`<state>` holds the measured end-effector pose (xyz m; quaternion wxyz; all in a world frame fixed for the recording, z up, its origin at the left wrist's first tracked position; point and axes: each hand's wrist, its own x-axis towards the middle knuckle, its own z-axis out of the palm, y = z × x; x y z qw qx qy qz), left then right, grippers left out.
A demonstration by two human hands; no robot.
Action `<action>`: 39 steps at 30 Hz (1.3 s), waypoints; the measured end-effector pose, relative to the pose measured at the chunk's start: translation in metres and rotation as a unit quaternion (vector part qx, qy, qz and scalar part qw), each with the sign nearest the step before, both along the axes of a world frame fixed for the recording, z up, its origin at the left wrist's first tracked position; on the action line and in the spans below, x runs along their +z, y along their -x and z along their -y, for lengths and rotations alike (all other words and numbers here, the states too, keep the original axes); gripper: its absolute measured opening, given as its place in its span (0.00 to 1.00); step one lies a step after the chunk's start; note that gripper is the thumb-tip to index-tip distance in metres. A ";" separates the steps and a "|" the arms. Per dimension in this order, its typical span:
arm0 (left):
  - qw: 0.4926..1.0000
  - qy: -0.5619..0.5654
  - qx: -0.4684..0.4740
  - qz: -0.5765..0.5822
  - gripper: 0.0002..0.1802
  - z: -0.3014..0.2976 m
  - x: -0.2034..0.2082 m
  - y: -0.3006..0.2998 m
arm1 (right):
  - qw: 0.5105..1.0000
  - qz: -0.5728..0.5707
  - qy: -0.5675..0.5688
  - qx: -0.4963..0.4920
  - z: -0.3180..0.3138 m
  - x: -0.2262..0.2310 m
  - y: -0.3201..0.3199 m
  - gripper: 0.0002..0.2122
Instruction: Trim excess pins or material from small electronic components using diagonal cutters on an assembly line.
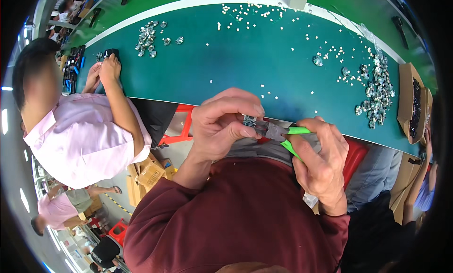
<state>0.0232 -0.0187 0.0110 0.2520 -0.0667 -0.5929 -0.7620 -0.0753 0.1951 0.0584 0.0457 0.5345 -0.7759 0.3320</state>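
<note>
Between the thumb and fingers of my left hand (pixel 218 119) is a small part (pixel 249 120), dark and clear with metallic bits; its exact kind is too small to tell. My right hand (pixel 322 157) is closed round the green handles of a pair of pliers (pixel 273 131). The jaws of the pliers reach left to the small part and seem to touch it. Both hands are in front of my body, at the near edge of the green table (pixel 179 72). Whether the jaws grip the part cannot be made out.
A heap of small clear and metallic parts (pixel 375 91) lies at the right, beside a cardboard box (pixel 406 101) of dark pieces. Another cluster of parts (pixel 146 38) sits far left. Tiny whitish squares (pixel 250 13) are scattered about. A co-worker (pixel 85 127) in pink works at the left.
</note>
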 end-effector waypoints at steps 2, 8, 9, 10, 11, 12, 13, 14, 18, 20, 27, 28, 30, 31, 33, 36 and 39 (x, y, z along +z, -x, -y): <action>1.000 0.011 0.005 -0.009 0.17 0.000 0.001 -0.001 | 1.000 -0.010 0.009 -0.002 0.001 -0.002 0.000 0.14; 1.000 -0.013 0.001 -0.017 0.17 0.002 0.001 -0.002 | 0.999 -0.021 0.022 -0.011 0.004 -0.002 -0.001 0.11; 1.000 -0.013 -0.001 -0.015 0.17 0.003 0.001 -0.002 | 0.999 -0.020 0.023 -0.012 0.004 -0.002 -0.001 0.11; 1.000 -0.012 -0.002 -0.013 0.17 0.004 0.001 -0.002 | 0.999 -0.020 0.023 -0.012 0.004 -0.002 -0.002 0.11; 1.000 -0.012 -0.001 -0.013 0.17 0.004 0.001 -0.003 | 1.000 -0.020 0.021 -0.011 0.005 -0.001 -0.002 0.11; 1.000 -0.018 0.004 -0.009 0.16 0.004 0.002 -0.004 | 1.000 -0.020 0.019 -0.011 0.005 -0.001 -0.001 0.11; 1.000 -0.023 0.009 -0.006 0.16 0.004 0.002 -0.004 | 1.000 -0.019 0.020 -0.009 0.006 -0.001 -0.001 0.11; 1.000 -0.023 0.009 -0.006 0.16 0.004 0.002 -0.004 | 1.000 -0.022 0.018 -0.009 0.006 -0.001 0.000 0.11; 0.995 -0.013 0.097 0.021 0.16 0.025 -0.015 -0.005 | 0.991 0.021 0.118 -0.054 -0.011 0.012 0.006 0.11; 0.994 -0.067 0.085 0.006 0.15 0.042 -0.030 -0.015 | 0.974 -0.032 0.163 -0.155 -0.023 0.028 0.011 0.12; 0.895 0.151 0.392 0.152 0.15 0.075 -0.019 -0.001 | 0.982 -0.008 0.038 -0.183 -0.021 -0.011 0.052 0.19; 0.850 0.235 0.446 0.152 0.15 0.102 -0.027 -0.003 | 0.980 0.010 0.005 -0.199 -0.018 -0.019 0.055 0.18; 0.775 0.342 0.484 0.218 0.15 0.147 -0.031 0.005 | 0.978 0.018 -0.009 -0.209 -0.017 -0.039 0.059 0.18; 0.729 0.397 0.493 0.261 0.16 0.166 -0.034 0.011 | 0.974 0.017 -0.026 -0.225 -0.019 -0.049 0.060 0.18; 0.672 0.444 0.477 0.353 0.17 0.195 -0.037 0.024 | 0.969 0.023 -0.033 -0.245 -0.025 -0.059 0.061 0.18; 0.662 0.491 0.463 0.325 0.17 0.191 -0.035 0.047 | 0.953 0.028 0.029 -0.300 -0.036 -0.068 0.061 0.20; 0.697 0.526 0.439 0.212 0.16 0.143 -0.015 0.074 | 0.941 0.055 0.093 -0.322 -0.045 -0.080 0.065 0.20</action>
